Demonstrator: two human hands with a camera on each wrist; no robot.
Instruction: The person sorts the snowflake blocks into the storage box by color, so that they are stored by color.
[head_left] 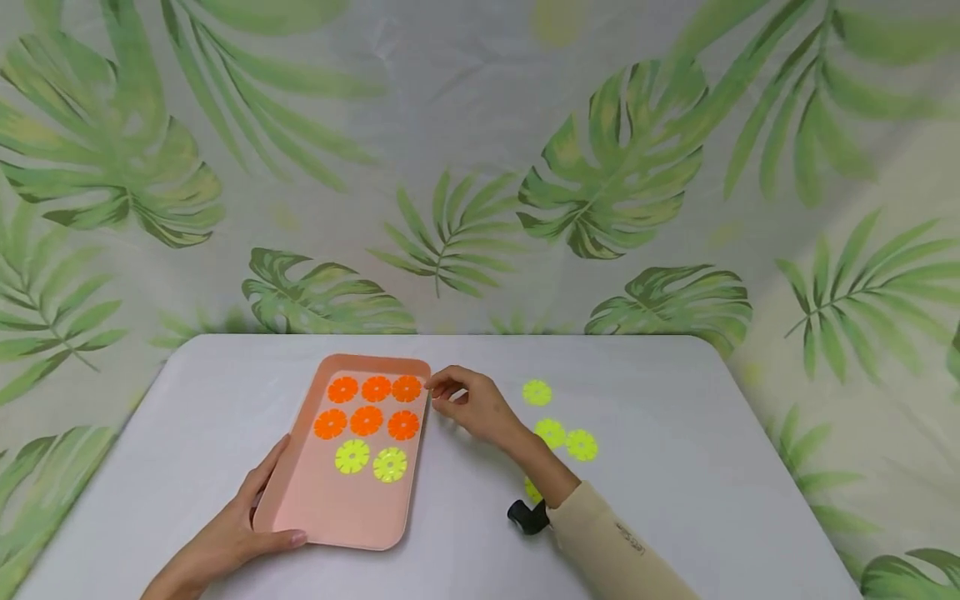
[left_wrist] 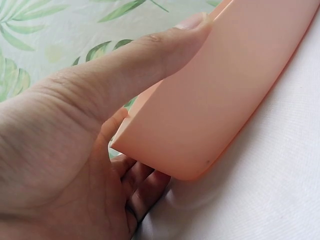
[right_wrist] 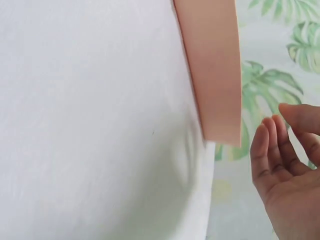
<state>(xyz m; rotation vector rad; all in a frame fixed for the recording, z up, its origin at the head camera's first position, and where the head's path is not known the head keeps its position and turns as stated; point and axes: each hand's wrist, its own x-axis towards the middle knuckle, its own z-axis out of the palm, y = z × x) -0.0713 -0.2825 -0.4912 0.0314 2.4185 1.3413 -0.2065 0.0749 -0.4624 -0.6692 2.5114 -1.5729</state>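
Left hand grips near left corner of pink tray, left of centre on white table. Right hand loosely curled, narrow thumb-finger gap, beside tray's far right edge. Tray holds six orange discs, two yellow discs nearer. Loose yellow discs right.

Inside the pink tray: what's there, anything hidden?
In the pink tray: six orange discs in two rows of three, with two yellow-green discs below them in the head view. Anything directly beneath the discs is covered; can't tell.
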